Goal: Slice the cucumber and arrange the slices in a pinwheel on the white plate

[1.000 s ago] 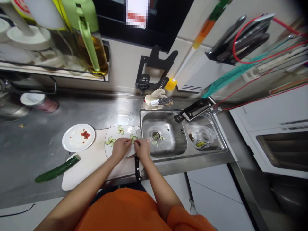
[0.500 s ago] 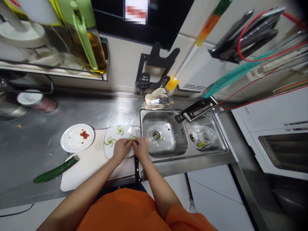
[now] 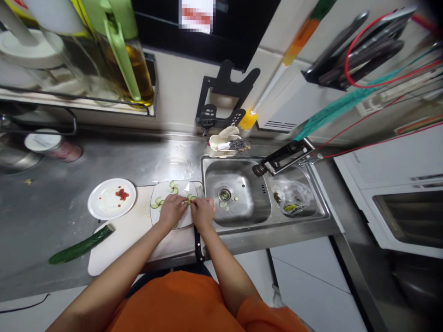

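Observation:
A squarish white plate point(image 3: 159, 186) lies on the white cutting board point(image 3: 121, 240), with cucumber slices point(image 3: 173, 187) arranged in curved groups on it. Over its right half, my left hand point(image 3: 172, 210) and my right hand point(image 3: 202, 213) meet at the fingertips beside one group. Both hands are closed in a pinch; what lies between the fingertips is too small to name. A round white plate point(image 3: 104, 203) with small red pieces point(image 3: 122, 193) stands at the left. Below it a cucumber point(image 3: 81, 246) rests partly on the board. A black-handled knife point(image 3: 198, 244) lies at the board's right edge.
Right of the board is a steel sink point(image 3: 247, 193) with slices near its drain. A plastic bag point(image 3: 294, 196) sits in the smaller basin, under a black faucet point(image 3: 277, 159). Behind the sink stands a small holder point(image 3: 221, 146). A can point(image 3: 53, 145) is at the back left.
My left hand has shifted slightly left, and its fingertips are a little farther from those of my right hand. More of the right cucumber group shows between them.

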`<state>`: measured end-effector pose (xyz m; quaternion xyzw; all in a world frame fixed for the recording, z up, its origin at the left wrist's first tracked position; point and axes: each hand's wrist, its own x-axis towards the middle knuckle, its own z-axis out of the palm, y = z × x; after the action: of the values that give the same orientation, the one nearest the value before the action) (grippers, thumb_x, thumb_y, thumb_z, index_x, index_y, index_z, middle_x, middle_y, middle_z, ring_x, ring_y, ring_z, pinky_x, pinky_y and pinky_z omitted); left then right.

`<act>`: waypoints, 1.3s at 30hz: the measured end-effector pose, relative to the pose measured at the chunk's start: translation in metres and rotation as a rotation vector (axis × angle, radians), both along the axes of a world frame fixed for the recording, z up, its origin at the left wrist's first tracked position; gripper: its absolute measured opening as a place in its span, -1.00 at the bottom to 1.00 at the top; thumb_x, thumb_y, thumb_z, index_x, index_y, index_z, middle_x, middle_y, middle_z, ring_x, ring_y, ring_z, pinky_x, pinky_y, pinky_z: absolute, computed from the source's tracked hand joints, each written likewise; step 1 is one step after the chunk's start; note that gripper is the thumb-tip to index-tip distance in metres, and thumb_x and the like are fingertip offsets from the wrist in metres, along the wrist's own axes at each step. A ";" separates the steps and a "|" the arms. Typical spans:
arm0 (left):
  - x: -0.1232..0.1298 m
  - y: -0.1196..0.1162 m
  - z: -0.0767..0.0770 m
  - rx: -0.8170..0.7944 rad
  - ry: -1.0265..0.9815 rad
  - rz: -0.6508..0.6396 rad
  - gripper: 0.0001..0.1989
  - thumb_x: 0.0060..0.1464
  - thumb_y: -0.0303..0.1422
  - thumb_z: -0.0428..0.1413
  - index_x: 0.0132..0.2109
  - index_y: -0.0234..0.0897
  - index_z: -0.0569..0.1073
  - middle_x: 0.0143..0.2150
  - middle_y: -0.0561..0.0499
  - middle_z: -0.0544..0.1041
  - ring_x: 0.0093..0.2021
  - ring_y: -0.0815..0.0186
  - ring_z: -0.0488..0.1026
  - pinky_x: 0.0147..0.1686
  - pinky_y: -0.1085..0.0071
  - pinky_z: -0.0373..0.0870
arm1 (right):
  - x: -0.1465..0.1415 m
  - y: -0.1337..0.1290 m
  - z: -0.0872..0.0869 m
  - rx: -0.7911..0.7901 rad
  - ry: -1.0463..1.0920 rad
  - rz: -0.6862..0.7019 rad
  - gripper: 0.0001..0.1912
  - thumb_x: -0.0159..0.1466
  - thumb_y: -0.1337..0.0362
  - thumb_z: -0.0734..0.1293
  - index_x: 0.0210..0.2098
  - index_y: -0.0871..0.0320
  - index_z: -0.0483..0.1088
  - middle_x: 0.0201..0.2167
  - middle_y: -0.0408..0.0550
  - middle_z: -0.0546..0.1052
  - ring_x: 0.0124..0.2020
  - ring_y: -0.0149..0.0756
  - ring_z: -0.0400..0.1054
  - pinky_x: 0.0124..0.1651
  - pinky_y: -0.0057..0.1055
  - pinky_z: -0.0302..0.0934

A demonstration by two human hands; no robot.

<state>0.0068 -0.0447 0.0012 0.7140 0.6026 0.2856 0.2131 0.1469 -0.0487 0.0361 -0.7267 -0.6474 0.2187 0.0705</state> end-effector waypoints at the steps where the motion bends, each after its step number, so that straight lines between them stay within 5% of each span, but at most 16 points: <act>1: 0.000 0.001 -0.002 0.021 0.006 -0.027 -0.84 0.12 -0.32 0.10 -0.25 -0.21 0.57 -0.33 -0.05 0.54 -0.27 0.23 0.42 -0.17 0.28 0.32 | -0.001 0.000 -0.001 0.001 -0.010 0.006 -0.82 0.31 0.18 0.26 -0.27 0.02 0.51 -0.24 -0.09 0.53 -0.04 -0.17 0.17 -0.21 -0.34 -0.08; 18: 0.002 0.010 -0.021 0.090 0.047 -0.160 -0.81 0.16 -0.30 0.07 -0.26 -0.20 0.58 -0.37 -0.04 0.47 -0.31 0.28 0.31 -0.26 0.33 0.26 | -0.001 0.000 -0.004 0.053 -0.065 0.029 -0.87 0.29 0.21 0.30 -0.32 0.03 0.49 -0.27 -0.09 0.52 -0.07 -0.15 0.16 -0.24 -0.31 -0.12; 39: 0.001 0.008 -0.017 0.120 0.031 -0.143 -0.85 0.14 -0.32 0.10 -0.27 -0.21 0.56 -0.37 -0.03 0.47 -0.31 0.28 0.32 -0.25 0.33 0.28 | 0.000 -0.003 -0.001 0.030 -0.014 0.039 -0.84 0.29 0.24 0.27 -0.26 -0.01 0.51 -0.26 -0.08 0.52 -0.05 -0.16 0.17 -0.22 -0.34 -0.09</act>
<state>0.0077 -0.0371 -0.0154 0.7711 0.5352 0.2939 0.1805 0.1467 -0.0521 0.0352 -0.7142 -0.6652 0.2055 0.0725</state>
